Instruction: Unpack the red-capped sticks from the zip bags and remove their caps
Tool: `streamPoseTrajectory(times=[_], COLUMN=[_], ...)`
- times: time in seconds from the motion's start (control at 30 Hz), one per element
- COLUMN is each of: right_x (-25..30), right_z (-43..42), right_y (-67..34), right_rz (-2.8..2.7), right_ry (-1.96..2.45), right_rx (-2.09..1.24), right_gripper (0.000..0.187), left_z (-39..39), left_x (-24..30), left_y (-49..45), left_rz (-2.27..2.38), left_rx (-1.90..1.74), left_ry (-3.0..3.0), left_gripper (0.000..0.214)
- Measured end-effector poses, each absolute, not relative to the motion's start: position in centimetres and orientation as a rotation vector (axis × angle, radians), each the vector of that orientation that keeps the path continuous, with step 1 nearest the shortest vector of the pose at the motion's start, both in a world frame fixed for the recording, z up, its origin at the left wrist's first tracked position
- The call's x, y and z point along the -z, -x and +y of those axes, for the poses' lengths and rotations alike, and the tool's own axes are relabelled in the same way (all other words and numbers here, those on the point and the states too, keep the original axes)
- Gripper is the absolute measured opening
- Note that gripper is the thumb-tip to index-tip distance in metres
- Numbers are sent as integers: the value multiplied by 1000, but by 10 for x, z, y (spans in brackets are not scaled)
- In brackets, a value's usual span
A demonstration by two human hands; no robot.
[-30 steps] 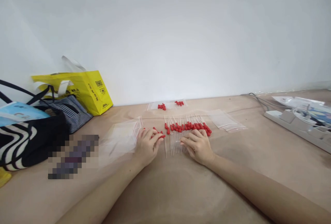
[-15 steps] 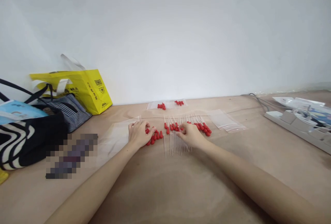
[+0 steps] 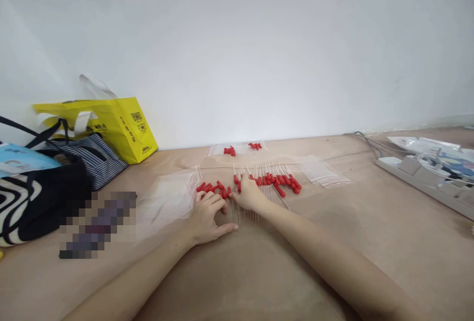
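A row of clear thin droppers with red bulbs (image 3: 276, 180) lies across the beige tabletop (image 3: 259, 271). A small separate bunch of red-bulbed droppers (image 3: 213, 187) lies to its left. My left hand (image 3: 207, 215) rests palm down just below that bunch, fingers curled over the droppers' clear stems, thumb out flat. My right hand (image 3: 247, 195) reaches across to the left end of the row, fingers bent onto the droppers there. Whether either hand grips one is hidden. An open clear zip bag (image 3: 170, 200) lies left of my left hand.
More clear zip bags lie around: one (image 3: 320, 170) right of the row, others with red bulbs (image 3: 240, 149) by the wall. Yellow bag (image 3: 111, 121), striped bag (image 3: 91, 160) and black-white bag (image 3: 33, 202) stand at left. A white power strip (image 3: 425, 178) lies at right.
My right hand has slid left along the row to its left end. My left hand has come back toward me below the small bunch. Some droppers in the row are shifted askew.
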State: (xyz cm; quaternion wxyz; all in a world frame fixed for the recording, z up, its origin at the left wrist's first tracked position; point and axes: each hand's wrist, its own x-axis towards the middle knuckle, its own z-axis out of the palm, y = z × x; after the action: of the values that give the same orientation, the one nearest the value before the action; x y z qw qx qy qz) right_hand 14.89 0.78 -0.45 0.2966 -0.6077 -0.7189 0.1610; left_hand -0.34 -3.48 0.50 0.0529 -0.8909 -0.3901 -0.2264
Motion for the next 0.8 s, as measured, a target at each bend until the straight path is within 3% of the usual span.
streamPoseTrajectory(times=[0.13,0.27,0.4,0.63,0.8], right_x=[-8,-14,-6,1,7], right_z=[11,18,24,26,26], right_y=[-182,-234,-258,-247,-241], right_rz=[-1956,-1884,-1999,-2055,-2125], right_ry=[1617,1729,1645,1922,1832], right_rx=[-252,-103,225,176,377], right_gripper=[18,14,19,31,31], left_z=[-34,-33,-30,-27,-30], left_x=[-4,-3,-1,1,1], left_y=[4,4,1,-1,0], left_rz=[-1220,-1214,-1214,-1296,-1301], left_rx=[679,693,713,674,699], left_ry=[2722,2706,2680,2673,2646], left_gripper=[36,33,32,38,35])
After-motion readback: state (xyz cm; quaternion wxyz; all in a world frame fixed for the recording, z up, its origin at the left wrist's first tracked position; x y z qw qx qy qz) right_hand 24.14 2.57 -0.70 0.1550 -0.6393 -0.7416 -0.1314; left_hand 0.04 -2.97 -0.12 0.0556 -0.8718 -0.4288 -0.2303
